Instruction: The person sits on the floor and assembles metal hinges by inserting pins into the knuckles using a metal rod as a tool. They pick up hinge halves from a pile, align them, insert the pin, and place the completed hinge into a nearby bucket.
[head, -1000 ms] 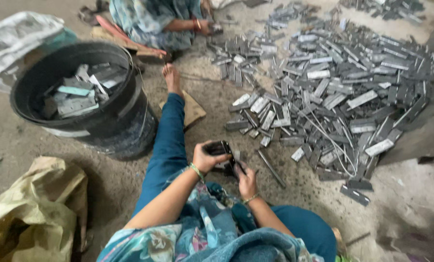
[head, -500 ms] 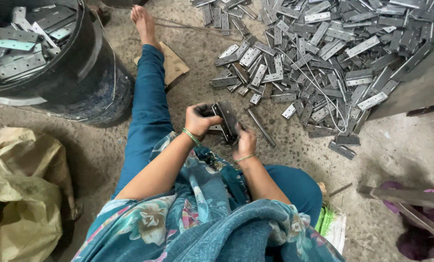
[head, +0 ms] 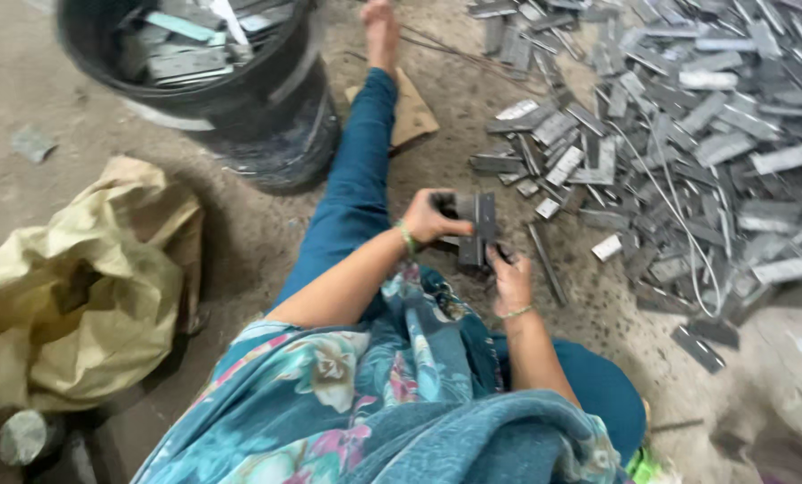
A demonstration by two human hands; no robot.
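In the head view, a person sits on the concrete floor [head: 239, 233] with one leg stretched out, and both hands meet just beyond the knee. The left hand [head: 432, 220] is clenched around the upper end of a dark metal hinge piece [head: 480, 229]. The right hand [head: 511, 278] grips the same piece from below, fingers curled under its lower edge. The piece stands roughly upright between the two hands. It seems to be two flat plates held together, though motion blur makes that hard to confirm.

Taking the metal piece as the landmark: to its right, well spread over the floor, lies a large heap of grey metal plates [head: 679, 134], and the nearest loose ones are just beside the right hand. A thin pale wire [head: 679, 224] loops across that heap. Up and to the left of the piece stands a black bucket [head: 266, 99] holding more plates, right beside the outstretched leg. Above the piece, by the calf, a scrap of brown cardboard [head: 414, 112] lies flat. Far to its left sits a crumpled yellow sack [head: 87, 287].
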